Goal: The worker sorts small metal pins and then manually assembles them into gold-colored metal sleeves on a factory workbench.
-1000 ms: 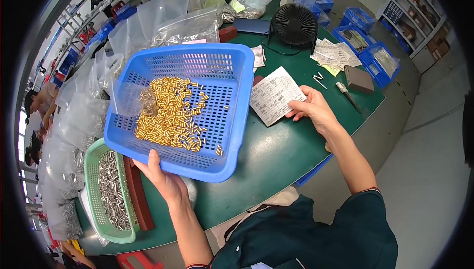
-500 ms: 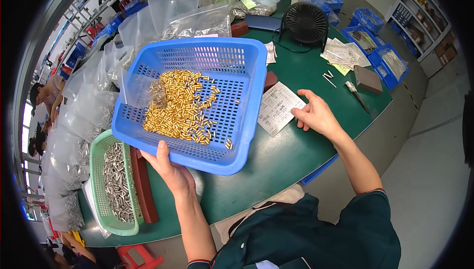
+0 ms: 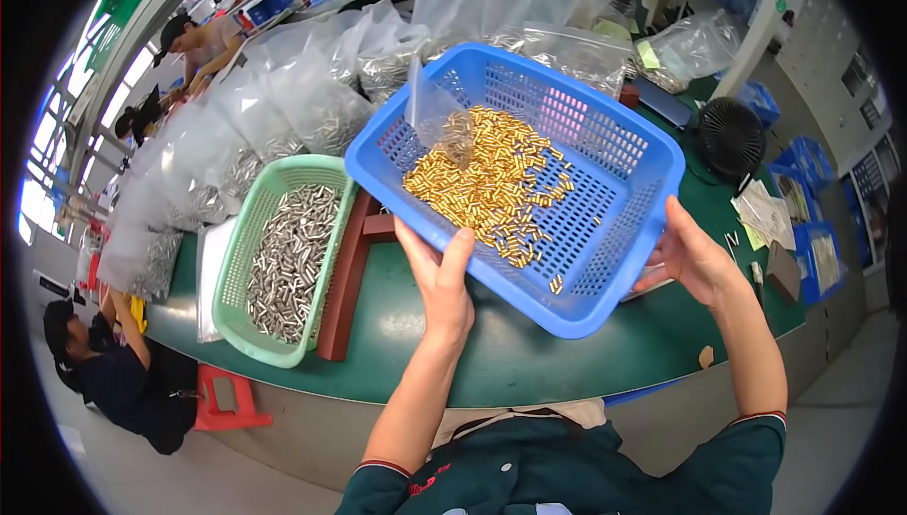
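Fingers of left hand (image 3: 442,281) clasp the near rim of the blue basket (image 3: 605,260); right hand (image 3: 693,255) closes on its right edge. Head view: basket held tilted above the green table (image 3: 472,354), brass pins (image 3: 491,184) heaped inside beside a small clear bag (image 3: 436,113). Green basket (image 3: 248,260) of silver pins (image 3: 288,260) sits to the left, on the table.
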Tool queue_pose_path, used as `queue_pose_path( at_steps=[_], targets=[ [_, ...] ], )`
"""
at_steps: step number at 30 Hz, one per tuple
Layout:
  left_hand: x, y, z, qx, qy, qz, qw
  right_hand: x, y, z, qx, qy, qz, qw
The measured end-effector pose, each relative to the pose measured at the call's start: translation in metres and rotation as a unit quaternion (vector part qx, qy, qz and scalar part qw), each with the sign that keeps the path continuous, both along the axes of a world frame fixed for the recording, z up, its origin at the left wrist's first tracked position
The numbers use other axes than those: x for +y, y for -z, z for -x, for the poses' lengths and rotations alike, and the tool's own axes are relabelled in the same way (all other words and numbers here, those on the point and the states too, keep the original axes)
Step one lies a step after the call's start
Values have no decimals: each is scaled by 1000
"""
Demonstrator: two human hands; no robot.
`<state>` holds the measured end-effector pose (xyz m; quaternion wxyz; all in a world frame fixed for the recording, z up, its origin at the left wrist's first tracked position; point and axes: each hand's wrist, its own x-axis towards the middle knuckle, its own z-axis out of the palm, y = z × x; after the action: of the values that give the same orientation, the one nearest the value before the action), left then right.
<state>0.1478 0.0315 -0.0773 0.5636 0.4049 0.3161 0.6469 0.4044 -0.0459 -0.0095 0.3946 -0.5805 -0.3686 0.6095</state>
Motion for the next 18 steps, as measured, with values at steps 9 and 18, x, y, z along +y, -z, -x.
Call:
queue_pose_path(
  at_steps=[9, 18],
  targets=[
    [1, -1, 1, -5, -22, -9, 1000, 70, -67, 41, -562, -27, -365, 742],
    [2, 1, -5, -10, 10, -17, 1000, 231, -70, 150, -519, -197, -172, 814]
  ],
)
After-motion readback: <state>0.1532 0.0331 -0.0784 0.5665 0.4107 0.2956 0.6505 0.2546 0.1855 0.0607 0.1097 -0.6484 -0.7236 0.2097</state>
